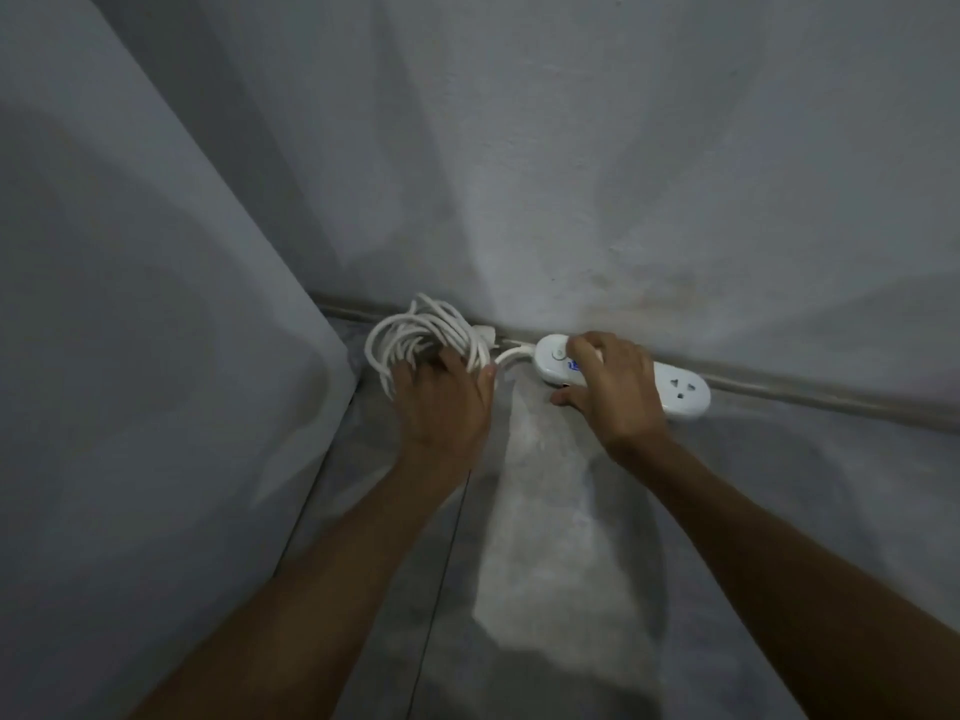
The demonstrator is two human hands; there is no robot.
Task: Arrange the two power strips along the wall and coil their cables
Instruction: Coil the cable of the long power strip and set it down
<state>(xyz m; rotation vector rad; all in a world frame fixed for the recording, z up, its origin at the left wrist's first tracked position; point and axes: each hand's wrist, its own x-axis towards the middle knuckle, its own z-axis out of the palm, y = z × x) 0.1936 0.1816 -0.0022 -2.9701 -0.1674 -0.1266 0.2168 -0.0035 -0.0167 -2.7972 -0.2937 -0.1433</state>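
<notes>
One power strip [680,393] is held against the wall [571,174] in the right hand [610,394] grip, as the left hand [441,402] grips its coiled cable [415,330], likely to be set down next.

The right hand [613,392] covers the middle of the white power strip [680,394], hiding its sockets there. At nine o'clock from it, the left hand [441,402] hides its fingertips inside the coiled cable [415,330]. A small white piece [485,332] behind the coil is too blurred to identify.
</notes>
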